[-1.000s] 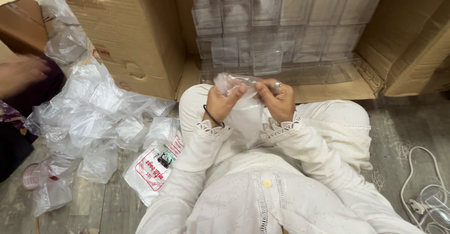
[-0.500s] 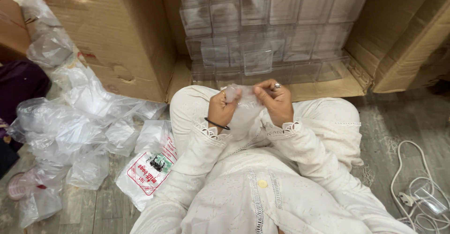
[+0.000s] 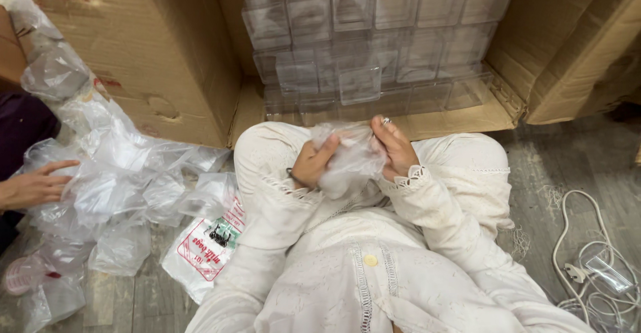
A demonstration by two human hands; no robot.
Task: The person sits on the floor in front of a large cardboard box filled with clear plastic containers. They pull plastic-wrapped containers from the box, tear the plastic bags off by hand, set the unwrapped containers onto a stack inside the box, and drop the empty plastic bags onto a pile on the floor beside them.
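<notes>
Both of my hands hold a crumpled clear plastic bag (image 3: 350,156) in front of my knees. My left hand (image 3: 312,161) grips its left side, thumb up over the plastic. My right hand (image 3: 394,147), with a ring on one finger, pinches the bag's right edge. I sit cross-legged in white clothes. Stacked clear plastic boxes (image 3: 360,46) fill an open cardboard carton (image 3: 467,116) just beyond my hands.
A heap of clear plastic bags (image 3: 107,179) lies at left, with another person's hand (image 3: 37,185) resting on it. A printed white packet of bags (image 3: 203,249) lies by my left knee. Cardboard cartons (image 3: 153,46) stand behind. A white cable with a plug (image 3: 587,259) is at right.
The bag was stretched flat between my hands; now it is bunched up between them. The other person's hand has reached onto the bag heap at left.
</notes>
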